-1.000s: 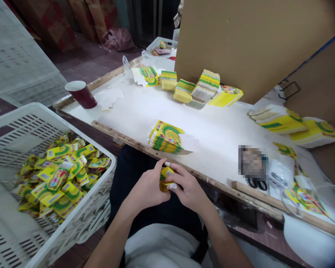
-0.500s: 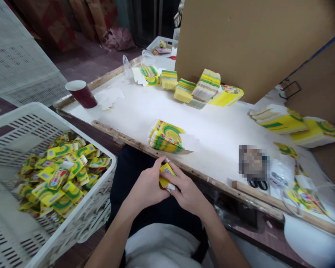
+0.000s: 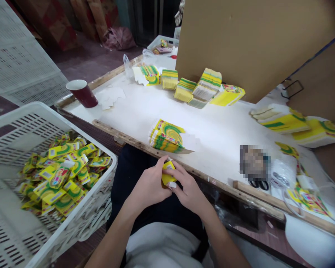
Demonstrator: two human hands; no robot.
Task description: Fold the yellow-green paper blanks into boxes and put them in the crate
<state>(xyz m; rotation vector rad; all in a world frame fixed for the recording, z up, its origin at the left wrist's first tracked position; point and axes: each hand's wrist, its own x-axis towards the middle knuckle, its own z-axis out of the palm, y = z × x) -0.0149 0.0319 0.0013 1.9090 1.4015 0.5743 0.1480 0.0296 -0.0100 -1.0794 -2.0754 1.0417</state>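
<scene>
A small yellow crayon box (image 3: 168, 174) sits between my two hands, just in front of the table edge and above my lap. My left hand (image 3: 150, 184) grips it from the left side, fingers curled round it. From the right, my right hand (image 3: 187, 190) closes on the same box, with white wraps on a finger and the thumb. Part of the box is hidden behind my fingers. Beyond my hands, a stack of flat yellow-green crayon cartons (image 3: 167, 137) lies at the near edge of the white table (image 3: 128, 119).
At my left stands a white plastic crate (image 3: 40, 106) heaped with small crayon boxes (image 3: 61, 178). A maroon cup (image 3: 83, 95) is on the table's left. Bundled cartons (image 3: 185, 89) line the back before a cardboard sheet (image 3: 226, 44). Scissors (image 3: 258, 184) lie right.
Both hands stay around the crayon box. The fingers of my right hand have shifted slightly over it, and the box has turned a little. The rest looks the same.
</scene>
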